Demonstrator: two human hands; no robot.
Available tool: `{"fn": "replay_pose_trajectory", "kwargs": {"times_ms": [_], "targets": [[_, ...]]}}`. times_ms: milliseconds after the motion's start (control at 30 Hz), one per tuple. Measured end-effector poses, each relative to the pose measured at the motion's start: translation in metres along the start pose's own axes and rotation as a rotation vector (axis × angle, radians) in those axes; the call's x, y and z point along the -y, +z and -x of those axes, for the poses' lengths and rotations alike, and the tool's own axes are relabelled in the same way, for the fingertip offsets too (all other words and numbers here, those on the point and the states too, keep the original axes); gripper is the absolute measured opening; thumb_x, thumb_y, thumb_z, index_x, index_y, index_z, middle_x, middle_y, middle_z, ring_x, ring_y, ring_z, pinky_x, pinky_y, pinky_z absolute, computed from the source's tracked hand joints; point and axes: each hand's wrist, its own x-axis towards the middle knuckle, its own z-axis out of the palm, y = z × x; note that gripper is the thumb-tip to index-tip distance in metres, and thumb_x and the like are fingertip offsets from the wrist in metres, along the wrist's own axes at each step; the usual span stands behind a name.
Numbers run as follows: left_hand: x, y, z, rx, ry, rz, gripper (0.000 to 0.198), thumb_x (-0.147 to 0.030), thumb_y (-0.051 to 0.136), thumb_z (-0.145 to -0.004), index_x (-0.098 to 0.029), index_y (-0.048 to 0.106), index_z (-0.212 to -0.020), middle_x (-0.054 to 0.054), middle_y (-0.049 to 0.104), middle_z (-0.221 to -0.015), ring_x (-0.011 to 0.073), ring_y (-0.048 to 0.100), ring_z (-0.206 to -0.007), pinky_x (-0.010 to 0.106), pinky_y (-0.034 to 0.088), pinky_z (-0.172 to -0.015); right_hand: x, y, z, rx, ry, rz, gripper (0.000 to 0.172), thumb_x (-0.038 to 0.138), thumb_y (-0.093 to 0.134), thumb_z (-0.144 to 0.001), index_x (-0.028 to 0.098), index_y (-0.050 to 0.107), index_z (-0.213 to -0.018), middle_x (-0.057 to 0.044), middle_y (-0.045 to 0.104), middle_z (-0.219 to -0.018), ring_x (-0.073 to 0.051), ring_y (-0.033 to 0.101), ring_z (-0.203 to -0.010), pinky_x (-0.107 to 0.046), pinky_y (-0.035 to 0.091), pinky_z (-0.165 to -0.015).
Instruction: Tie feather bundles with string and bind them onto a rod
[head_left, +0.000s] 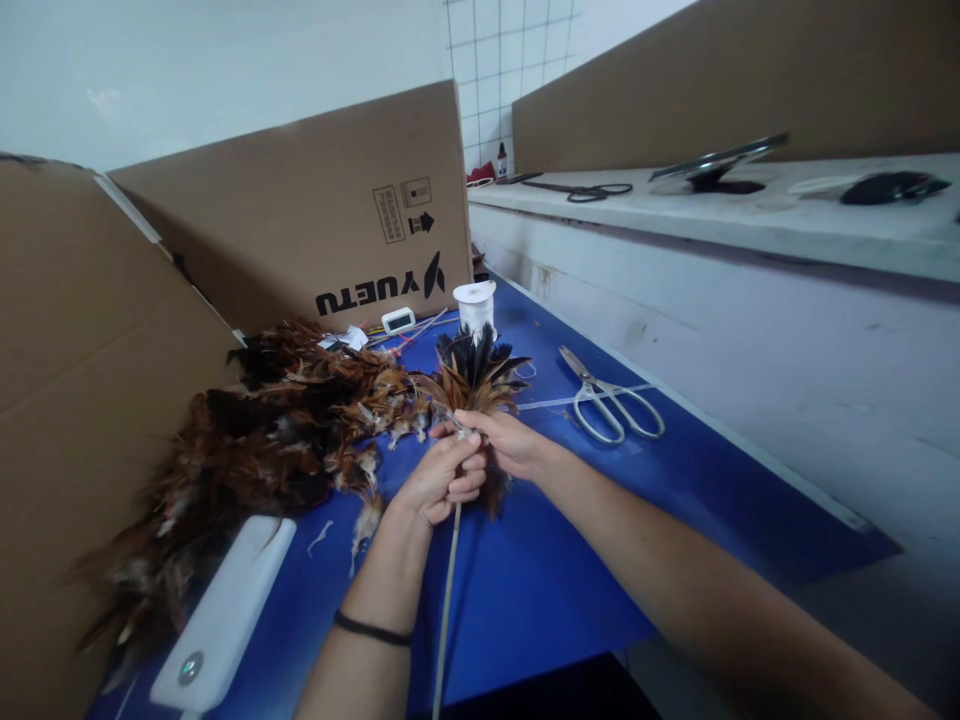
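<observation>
Both hands meet over the blue table [570,560]. My left hand [437,483] is closed round a thin pale rod [448,600] that runs down toward me. My right hand [504,438] pinches the base of a tuft of brown and black feathers [476,372] bound at the rod's top. A big heap of loose brown feathers [285,420] lies just left of the hands. A white thread spool [475,304] stands behind the tuft, and a thread runs across the table toward the scissors.
Steel scissors [611,400] lie right of the hands. A white device [225,615] with a light sits at front left. Cardboard boxes [315,210] wall the left and back. A small digital timer [398,320] rests by the box. A raised white ledge [712,215] holds more scissors.
</observation>
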Motion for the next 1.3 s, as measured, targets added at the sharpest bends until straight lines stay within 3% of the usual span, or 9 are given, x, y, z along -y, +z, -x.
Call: {"fn": "replay_pose_trajectory", "kwargs": {"times_ms": [233,467,567,667,767,867,967,1133,1300], "targets": [[0.000,0.001,0.000,0.009,0.031,-0.039,0.032,-0.037,0.059,-0.075,-0.017,0.035,-0.069,-0.008,0.033,-0.057,-0.0024,0.023,-0.033,0.011,0.014,-0.030,0.001,0.003,0.002,-0.009,-0.001,-0.008,0.033,0.040,0.058,-0.076,0.010,0.067,-0.088,-0.009,0.067,-0.082,-0.015,0.062,-0.077,-0.026,0.049,-0.071],[0.006,0.005,-0.002,-0.088,0.051,-0.118,0.033,-0.039,0.060,-0.074,-0.018,0.035,-0.070,-0.008,0.034,-0.054,-0.0009,0.025,-0.032,0.012,0.013,-0.031,0.001,0.006,0.004,-0.107,-0.066,0.136,0.034,0.041,0.063,-0.072,0.009,0.068,-0.084,-0.007,0.067,-0.077,-0.014,0.061,-0.074,-0.022,0.047,-0.068],[0.006,0.007,-0.002,-0.082,0.043,-0.102,0.031,-0.039,0.059,-0.074,-0.016,0.039,-0.069,-0.006,0.039,-0.056,-0.0006,0.029,-0.034,0.012,0.014,-0.030,0.002,0.005,0.004,-0.090,-0.030,0.152,0.034,0.041,0.058,-0.075,0.011,0.068,-0.087,-0.007,0.068,-0.077,-0.010,0.058,-0.062,-0.019,0.046,-0.055],[0.004,0.007,-0.002,-0.068,0.044,-0.044,0.026,-0.034,0.061,-0.073,-0.012,0.047,-0.073,0.001,0.051,-0.065,0.0008,0.037,-0.039,0.011,0.019,-0.031,0.004,0.005,0.005,-0.085,0.010,0.209,0.036,0.042,0.054,-0.078,0.012,0.068,-0.090,-0.005,0.068,-0.073,-0.004,0.044,-0.039,-0.015,0.030,-0.034],[0.001,0.004,-0.002,-0.063,0.012,0.066,0.021,-0.025,0.064,-0.069,-0.011,0.051,-0.079,0.004,0.055,-0.074,0.0015,0.040,-0.042,0.010,0.019,-0.030,0.006,0.006,0.006,-0.088,-0.001,0.218,0.035,0.042,0.054,-0.077,0.012,0.069,-0.089,-0.005,0.068,-0.072,-0.002,0.039,-0.037,-0.015,0.020,-0.029],[-0.002,-0.001,-0.002,-0.021,-0.045,0.171,0.016,-0.022,0.059,-0.070,-0.011,0.053,-0.080,0.004,0.054,-0.071,0.0009,0.035,-0.041,0.009,0.018,-0.028,0.006,0.007,0.007,-0.069,0.012,0.166,0.035,0.041,0.055,-0.076,0.011,0.068,-0.090,-0.003,0.065,-0.063,-0.003,0.041,-0.038,-0.013,0.023,-0.031],[-0.004,-0.003,-0.001,0.052,-0.079,0.232,0.022,-0.030,0.052,-0.075,-0.009,0.055,-0.084,0.005,0.052,-0.068,0.0012,0.032,-0.040,0.009,0.016,-0.027,0.006,0.007,0.007,-0.038,0.020,0.088,0.036,0.042,0.056,-0.076,0.012,0.067,-0.092,-0.001,0.063,-0.056,-0.007,0.051,-0.045,-0.014,0.038,-0.040],[-0.002,-0.003,0.000,0.100,-0.069,0.229,0.023,-0.033,0.055,-0.079,-0.012,0.052,-0.090,-0.001,0.042,-0.066,-0.0001,0.030,-0.040,0.007,0.016,-0.028,0.005,0.002,0.006,0.054,-0.005,0.015,0.035,0.042,0.056,-0.076,0.012,0.067,-0.090,-0.008,0.067,-0.087,-0.016,0.061,-0.083,-0.024,0.050,-0.073],[-0.001,-0.003,0.001,0.074,-0.064,0.155,0.026,-0.033,0.060,-0.076,-0.014,0.049,-0.089,-0.004,0.034,-0.063,-0.0002,0.026,-0.040,0.007,0.016,-0.029,0.005,0.001,0.006,0.050,0.004,0.047,0.035,0.043,0.057,-0.076,0.012,0.066,-0.089,-0.010,0.066,-0.095,-0.017,0.060,-0.090,-0.025,0.050,-0.074]]}}
